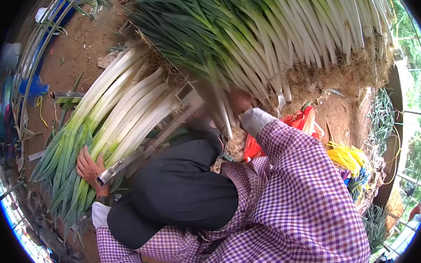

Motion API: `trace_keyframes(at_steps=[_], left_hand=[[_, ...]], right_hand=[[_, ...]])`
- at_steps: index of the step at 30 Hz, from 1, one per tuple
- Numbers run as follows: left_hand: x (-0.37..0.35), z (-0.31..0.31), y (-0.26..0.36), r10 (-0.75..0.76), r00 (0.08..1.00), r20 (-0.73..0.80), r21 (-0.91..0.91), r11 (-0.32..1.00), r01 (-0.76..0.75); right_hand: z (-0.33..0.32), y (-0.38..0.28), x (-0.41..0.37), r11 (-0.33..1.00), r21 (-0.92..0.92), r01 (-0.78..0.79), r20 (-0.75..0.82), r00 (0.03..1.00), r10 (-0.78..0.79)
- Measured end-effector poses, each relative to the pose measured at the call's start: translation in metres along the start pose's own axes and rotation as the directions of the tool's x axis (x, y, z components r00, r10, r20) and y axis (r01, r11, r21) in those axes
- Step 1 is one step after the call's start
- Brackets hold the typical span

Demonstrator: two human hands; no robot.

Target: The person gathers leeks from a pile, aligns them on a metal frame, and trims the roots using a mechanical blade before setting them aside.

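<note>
My left hand (90, 170) lies on the green leaves of a bunch of leeks (118, 102), its fingers apart. The bunch slants across the left side, roots up and right. A metal bar (126, 165) runs close beside that hand. My right hand (241, 102) is at the lower edge of a large pile of leeks (255, 33), beside a few white stalks that hang down from it. That hand is blurred and partly hidden by stalks and a white cuff, so its grip is unclear.
A red plastic bag (305, 123) lies right of the right forearm. Yellow ties (346, 156) are farther right. A dark rounded cloth-covered shape (183, 183) fills the lower middle. Curved metal rails (45, 39) stand at the upper left, over brown ground.
</note>
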State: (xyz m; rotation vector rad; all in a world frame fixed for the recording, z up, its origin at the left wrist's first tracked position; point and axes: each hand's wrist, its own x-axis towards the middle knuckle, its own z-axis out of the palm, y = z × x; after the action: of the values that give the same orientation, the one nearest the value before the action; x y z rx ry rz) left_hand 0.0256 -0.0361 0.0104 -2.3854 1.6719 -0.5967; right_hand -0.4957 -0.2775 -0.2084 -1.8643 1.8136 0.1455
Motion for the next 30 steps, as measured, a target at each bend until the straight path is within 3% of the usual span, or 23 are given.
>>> trace_keyframes(at_steps=[3,4,7,10,13,19,25,27,29,30], left_hand=[[-0.002,0.0,0.0,-0.007,1.0,-0.015,-0.002,1.0,0.007],[0.0,-0.001,0.0,0.008,1.0,-0.022,-0.01,1.0,-0.008],[0.001,-0.006,0.002,-0.002,1.0,0.001,-0.018,1.0,0.002],[0.002,-0.008,0.004,-0.004,1.0,0.001,-0.014,1.0,0.004],[0.002,-0.008,0.004,-0.006,1.0,0.004,-0.027,1.0,0.007],[0.002,-0.008,0.003,-0.009,1.0,0.01,-0.046,0.999,0.009],[0.001,-0.006,0.003,-0.022,0.999,0.028,-0.056,0.998,0.024],[0.002,-0.006,0.003,-0.024,0.999,0.025,-0.053,0.998,0.025],[0.002,-0.006,0.003,-0.031,0.999,0.033,-0.059,0.998,0.033],[0.002,-0.009,0.005,-0.036,0.999,0.041,-0.064,0.997,0.039]], right_hand=[[0.027,0.0,-0.02,0.992,0.014,0.122,-0.426,0.899,-0.105],[-0.003,-0.02,-0.037,0.996,0.061,0.069,-0.316,0.948,-0.046],[-0.017,-0.033,-0.043,0.983,0.081,0.163,-0.342,0.931,-0.126],[-0.01,-0.049,-0.036,0.987,-0.049,0.153,-0.519,0.841,-0.157],[0.001,-0.058,-0.027,0.993,0.069,0.093,-0.487,0.872,-0.048],[0.006,-0.075,-0.023,0.997,0.075,-0.035,-0.323,0.945,0.058],[-0.017,-0.081,-0.027,0.896,0.44,-0.065,-0.065,0.992,0.104],[-0.024,-0.079,-0.017,0.931,0.348,-0.114,-0.019,0.992,0.129],[-0.011,-0.06,-0.006,0.966,0.257,-0.002,-0.148,0.988,0.041],[0.011,-0.04,0.0,0.972,0.196,0.126,-0.289,0.955,-0.066]])
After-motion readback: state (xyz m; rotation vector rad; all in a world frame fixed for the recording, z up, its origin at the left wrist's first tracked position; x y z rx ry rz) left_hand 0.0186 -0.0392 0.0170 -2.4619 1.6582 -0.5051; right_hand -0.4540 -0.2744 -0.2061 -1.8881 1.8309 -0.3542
